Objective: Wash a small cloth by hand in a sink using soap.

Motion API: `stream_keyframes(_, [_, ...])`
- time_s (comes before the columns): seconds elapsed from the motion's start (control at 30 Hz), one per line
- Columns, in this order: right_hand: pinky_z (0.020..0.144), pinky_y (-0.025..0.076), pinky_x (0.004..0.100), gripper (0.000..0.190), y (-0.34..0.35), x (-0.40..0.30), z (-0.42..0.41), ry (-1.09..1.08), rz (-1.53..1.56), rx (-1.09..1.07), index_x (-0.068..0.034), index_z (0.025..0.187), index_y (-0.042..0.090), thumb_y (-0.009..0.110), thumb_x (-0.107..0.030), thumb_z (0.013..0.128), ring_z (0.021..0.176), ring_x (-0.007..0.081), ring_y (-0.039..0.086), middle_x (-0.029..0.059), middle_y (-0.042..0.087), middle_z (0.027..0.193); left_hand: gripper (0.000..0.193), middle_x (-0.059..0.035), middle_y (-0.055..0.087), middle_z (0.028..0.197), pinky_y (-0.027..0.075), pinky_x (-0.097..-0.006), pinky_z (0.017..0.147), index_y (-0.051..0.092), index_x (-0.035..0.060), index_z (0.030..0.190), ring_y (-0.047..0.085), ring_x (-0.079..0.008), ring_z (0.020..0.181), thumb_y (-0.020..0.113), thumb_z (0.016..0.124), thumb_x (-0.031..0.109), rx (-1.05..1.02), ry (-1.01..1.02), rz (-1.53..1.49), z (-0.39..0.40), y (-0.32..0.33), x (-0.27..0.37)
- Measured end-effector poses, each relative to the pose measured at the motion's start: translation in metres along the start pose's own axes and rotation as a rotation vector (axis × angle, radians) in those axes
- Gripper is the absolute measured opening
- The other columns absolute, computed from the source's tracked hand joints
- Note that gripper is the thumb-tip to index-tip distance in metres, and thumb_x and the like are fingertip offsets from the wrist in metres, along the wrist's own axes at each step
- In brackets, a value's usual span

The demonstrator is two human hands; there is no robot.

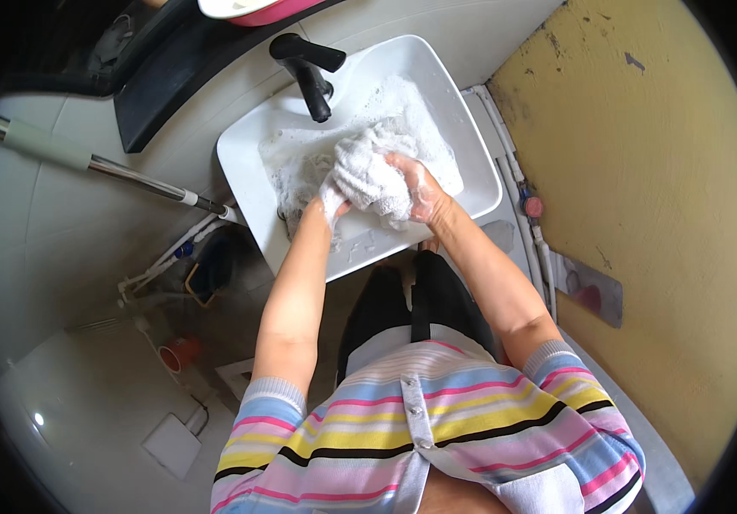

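Note:
A bunched white terry cloth (372,173), covered in suds, is held between both hands above a white rectangular washbasin (478,186). My left hand (335,200) grips its lower left side, with the fingers mostly hidden by cloth and foam. On the right side, my right hand (418,186) presses against the cloth, foam on its back. Soapy water and thick foam (423,128) lie in the basin. A greyish wet cloth (294,215) rests partly under the suds at the basin's left. The black faucet (310,77) stands behind the cloth; no water is seen running from it.
A black shelf (169,77) with a pink-rimmed basin (265,13) is above the faucet. A metal pole (140,180) with a pale green grip leans at the left. White pipes (510,148) run along the yellow wall (651,160). An orange-red container (179,353) is low at left.

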State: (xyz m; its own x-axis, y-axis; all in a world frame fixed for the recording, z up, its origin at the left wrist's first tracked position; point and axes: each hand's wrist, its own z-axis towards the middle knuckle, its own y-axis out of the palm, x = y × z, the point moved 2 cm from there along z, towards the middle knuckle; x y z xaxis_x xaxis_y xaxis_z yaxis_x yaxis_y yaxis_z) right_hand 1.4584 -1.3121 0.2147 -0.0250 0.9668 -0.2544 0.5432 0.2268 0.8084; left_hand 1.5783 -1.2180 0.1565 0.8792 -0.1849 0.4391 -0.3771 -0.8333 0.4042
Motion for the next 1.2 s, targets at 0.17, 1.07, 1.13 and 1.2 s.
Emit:
stream_keyframes(0.17, [0.072,0.052,0.036,0.034,0.028,-0.04,-0.002,-0.451,-1.595,0.408,0.005,0.106,0.065,0.064,-0.024,0.089,0.08,0.0267,0.066,0.0127,0.07,0.094,0.041,-0.0111,0.055,0.129,0.044,-0.0358,0.099,0.051,0.0012,0.129,0.055,-0.0229,0.114,0.056,0.092,0.018,-0.315,0.094,-0.142,0.006,-0.014,0.006])
stream_keyframes(1.07, [0.062,0.045,0.0276,0.03,0.148,-0.163,-0.107,-1.279,-1.297,0.395,0.003,0.084,0.067,0.058,-0.024,0.092,0.07,0.01,0.054,0.0003,0.061,0.07,0.023,-0.0079,0.066,0.102,0.046,-0.0295,0.089,0.064,-0.0027,0.104,0.06,-0.016,0.096,0.061,0.094,0.018,-0.091,0.928,0.129,-0.199,-0.046,0.125])
stream_keyframes(1.13, [0.065,0.046,0.0286,0.028,0.154,-0.177,-0.119,-1.284,-1.386,0.419,0.003,0.088,0.067,0.059,-0.024,0.092,0.073,0.0111,0.056,0.002,0.063,0.075,0.026,-0.0059,0.065,0.101,0.043,-0.0258,0.087,0.064,-0.0014,0.104,0.059,-0.013,0.09,0.059,0.096,0.022,-0.085,1.031,0.214,-0.214,-0.037,0.133])
stream_keyframes(1.2, [0.065,0.046,0.0281,0.028,0.159,-0.186,-0.128,-1.303,-1.434,0.438,0.002,0.086,0.068,0.061,-0.024,0.091,0.072,0.0108,0.055,0.0016,0.063,0.074,0.025,-0.0056,0.066,0.099,0.045,-0.0259,0.083,0.065,0.0008,0.103,0.06,-0.0119,0.09,0.06,0.095,0.024,-0.09,1.028,0.241,-0.224,-0.032,0.138])
